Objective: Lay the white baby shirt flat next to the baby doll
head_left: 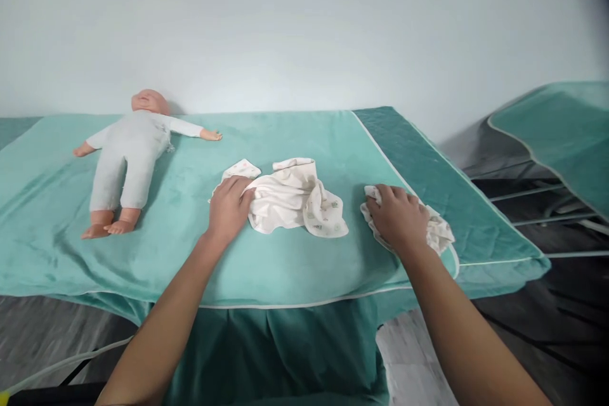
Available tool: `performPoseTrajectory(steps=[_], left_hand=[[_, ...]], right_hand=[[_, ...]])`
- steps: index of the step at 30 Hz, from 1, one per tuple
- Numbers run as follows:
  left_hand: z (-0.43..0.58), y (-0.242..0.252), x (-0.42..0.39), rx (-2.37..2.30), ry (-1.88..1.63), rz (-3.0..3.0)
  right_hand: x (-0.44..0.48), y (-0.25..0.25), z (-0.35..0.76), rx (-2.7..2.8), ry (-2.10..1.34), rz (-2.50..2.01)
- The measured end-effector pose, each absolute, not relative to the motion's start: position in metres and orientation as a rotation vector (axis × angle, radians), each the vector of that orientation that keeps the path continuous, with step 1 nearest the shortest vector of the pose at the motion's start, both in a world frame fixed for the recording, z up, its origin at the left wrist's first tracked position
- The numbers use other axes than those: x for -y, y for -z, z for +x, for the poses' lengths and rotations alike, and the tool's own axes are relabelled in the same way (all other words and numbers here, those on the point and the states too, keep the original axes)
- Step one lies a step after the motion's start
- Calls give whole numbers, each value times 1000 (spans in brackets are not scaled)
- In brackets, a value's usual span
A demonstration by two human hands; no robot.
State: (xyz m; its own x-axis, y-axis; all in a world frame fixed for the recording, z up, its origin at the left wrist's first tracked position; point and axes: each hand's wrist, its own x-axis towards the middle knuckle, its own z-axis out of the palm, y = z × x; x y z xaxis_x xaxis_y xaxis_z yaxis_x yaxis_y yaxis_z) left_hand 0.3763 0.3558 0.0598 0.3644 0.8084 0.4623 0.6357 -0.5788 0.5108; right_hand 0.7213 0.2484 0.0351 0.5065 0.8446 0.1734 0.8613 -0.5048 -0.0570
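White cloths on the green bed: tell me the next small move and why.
Probably lift the right hand with the small cloth it presses on and bring it toward the crumpled cloth that the left hand touches. The two cloths lie apart on the bed cover, the small one close to its right edge.

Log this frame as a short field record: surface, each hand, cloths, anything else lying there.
surface: teal padded table against a pale wall
left hand: palm down on the edge of the larger white printed cloth
right hand: pressed on a smaller crumpled cloth near the table's right edge
cloths: apart from each other, both rumpled
doll: baby doll in a grey suit, on its back at far left, untouched
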Motion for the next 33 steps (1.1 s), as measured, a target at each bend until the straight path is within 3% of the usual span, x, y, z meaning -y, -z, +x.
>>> performPoseTrajectory(steps=[9,13,21,27,33], left_hand=[[378,-86,-347,-1270,-1612,2194],[388,-113,-351,-1083,-1546,2202],[396,-183,-351,-712,-1087,2301],[384,-199,-355,-887,-1477,2281],[380,-197,-360,-975,-1612,2297]], right_hand=[[-240,-33,719,1423,195,-2532],[-243,-44,699,1476,271,-2296],[-301,-153,594,1871,-296,-1204],[-332,-207,572,1834,-359,-1209],[-327,-239,575,1958,-366,-1183]])
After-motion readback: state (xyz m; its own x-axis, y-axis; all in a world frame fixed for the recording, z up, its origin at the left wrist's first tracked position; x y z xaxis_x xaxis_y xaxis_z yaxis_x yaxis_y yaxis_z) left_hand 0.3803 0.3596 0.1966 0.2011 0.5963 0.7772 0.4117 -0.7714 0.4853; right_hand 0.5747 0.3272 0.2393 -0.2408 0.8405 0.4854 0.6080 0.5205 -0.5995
